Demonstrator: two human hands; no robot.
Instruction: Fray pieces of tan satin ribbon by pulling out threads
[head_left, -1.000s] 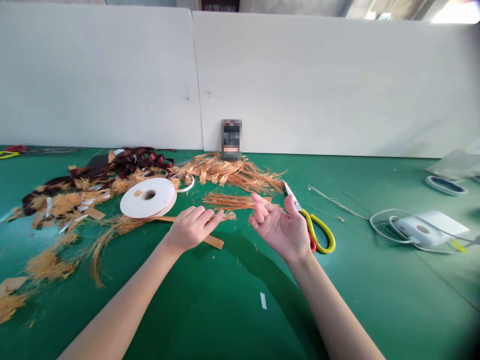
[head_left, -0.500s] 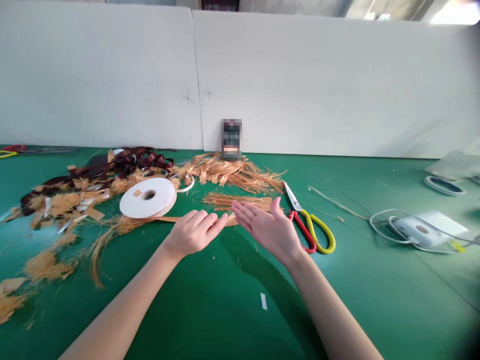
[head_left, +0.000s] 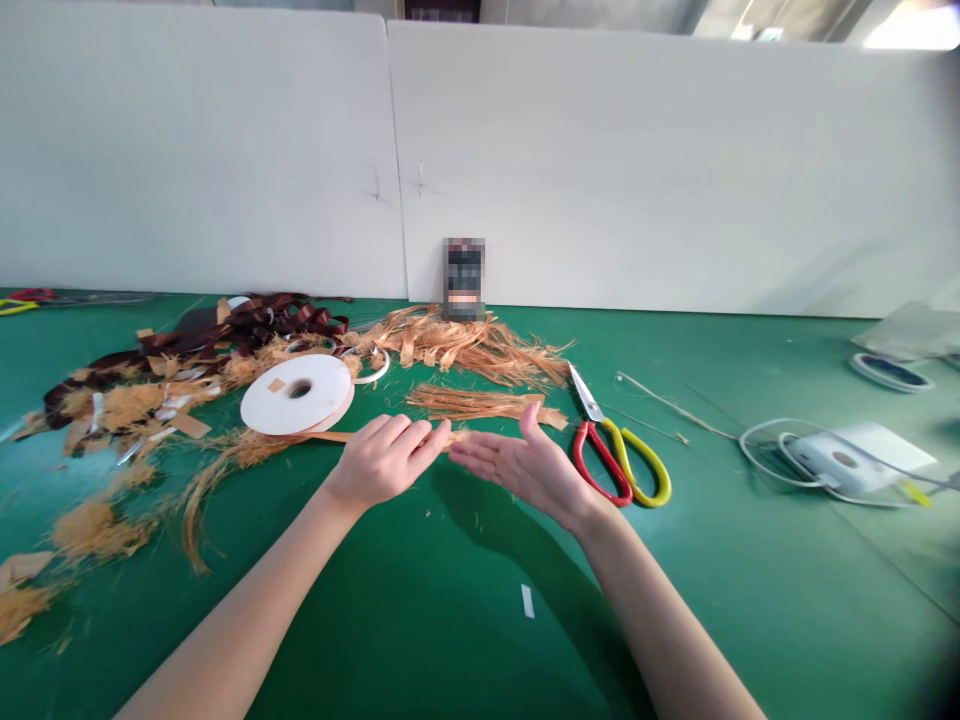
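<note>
My left hand (head_left: 384,458) rests on the green table (head_left: 465,620) with its fingers stretched over a tan ribbon strip (head_left: 334,437) that runs from a white spool (head_left: 298,394). My right hand (head_left: 525,465) is open, palm up, fingertips pointing left and almost meeting the left fingertips; it holds nothing. Red-and-yellow scissors (head_left: 615,450) lie just right of my right hand. A bundle of shredded tan strips (head_left: 480,403) lies just beyond both hands.
Piles of tan shreds (head_left: 465,345) and dark brown ribbon (head_left: 247,322) cover the left and back of the table. A white device with a cable (head_left: 840,458) sits at the right. A small white scrap (head_left: 526,601) lies near me. White partition panels (head_left: 600,160) stand behind.
My right hand has let go of the scissors, which now lie on the table, and has moved left and down with its fingers spread. My left hand has barely moved.
</note>
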